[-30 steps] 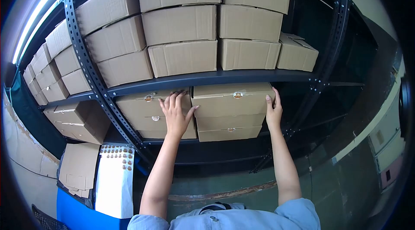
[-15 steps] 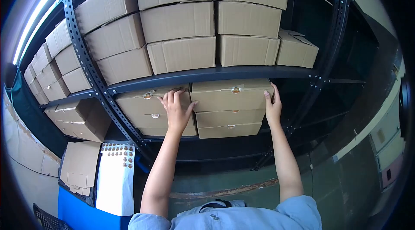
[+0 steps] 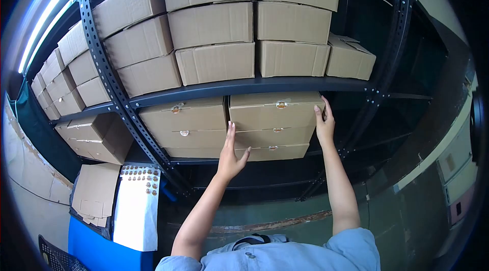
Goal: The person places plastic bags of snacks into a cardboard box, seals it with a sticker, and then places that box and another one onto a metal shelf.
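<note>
Two stacks of brown cardboard boxes stand side by side on the lower shelf. My right hand (image 3: 326,122) lies along the right end of the right stack's top box (image 3: 300,115), fingers stretched up its side and the thumb by the front corner. My left hand (image 3: 233,155) is in front of the seam between the stacks, fingers pointing up and thumb apart, overlapping the lower boxes of the right stack. The left stack's top box (image 3: 196,116) is beside it. Small round stickers, one a box seal (image 3: 281,104), mark the box fronts.
More cardboard boxes (image 3: 211,24) are piled on the upper shelf (image 3: 244,87). Perforated metal posts (image 3: 104,67) frame the rack. At lower left, flat cardboard (image 3: 96,189) and a white sheet with rows of stickers (image 3: 136,215) lie over a blue surface (image 3: 91,248).
My left hand has come off the left stack's top box and moved down and right to the seam. The right stack's top box sits slightly further right. My right hand stays at its end.
</note>
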### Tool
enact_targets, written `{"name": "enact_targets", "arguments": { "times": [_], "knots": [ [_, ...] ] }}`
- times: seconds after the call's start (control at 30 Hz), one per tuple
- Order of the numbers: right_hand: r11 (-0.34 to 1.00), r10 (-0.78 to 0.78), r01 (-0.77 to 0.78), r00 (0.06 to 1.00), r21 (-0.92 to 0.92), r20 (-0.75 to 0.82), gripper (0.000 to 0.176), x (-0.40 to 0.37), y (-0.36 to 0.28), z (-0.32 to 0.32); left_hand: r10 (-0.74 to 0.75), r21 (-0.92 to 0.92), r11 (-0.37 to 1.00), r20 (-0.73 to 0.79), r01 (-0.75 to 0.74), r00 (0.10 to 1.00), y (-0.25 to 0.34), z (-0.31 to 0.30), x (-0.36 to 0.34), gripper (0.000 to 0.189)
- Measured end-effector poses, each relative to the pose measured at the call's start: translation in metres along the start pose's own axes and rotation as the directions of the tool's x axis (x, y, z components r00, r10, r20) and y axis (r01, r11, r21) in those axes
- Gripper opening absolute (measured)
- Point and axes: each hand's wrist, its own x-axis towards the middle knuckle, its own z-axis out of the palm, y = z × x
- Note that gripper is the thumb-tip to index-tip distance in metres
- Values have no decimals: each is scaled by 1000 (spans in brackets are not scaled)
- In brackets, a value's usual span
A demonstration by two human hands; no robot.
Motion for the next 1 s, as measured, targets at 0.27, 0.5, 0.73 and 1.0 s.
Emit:
{"name": "enact_targets", "arguments": {
  "times": [0.27, 0.5, 0.73, 1.0],
  "knots": [
    [998, -41, 40, 999, 52, 22, 52, -4, 18, -7, -30, -137, 990, -66, 21, 997, -13, 8, -1, 78],
    [979, 201, -203, 977, 31, 68, 61, -42, 68, -10, -154, -172, 977, -148, 127, 977, -9, 40, -19, 81],
    [950, 305, -310, 946, 28, 110, 60, -65, 91, 4, -160, -159, 977, -104, 142, 982, -18, 34, -21, 76],
    [844, 126, -84, 991, -529, 45, 82, -182, 65, 45, -364, -136, 924, -37, 356, 931, -47, 12, -156, 63]
  ]
}}
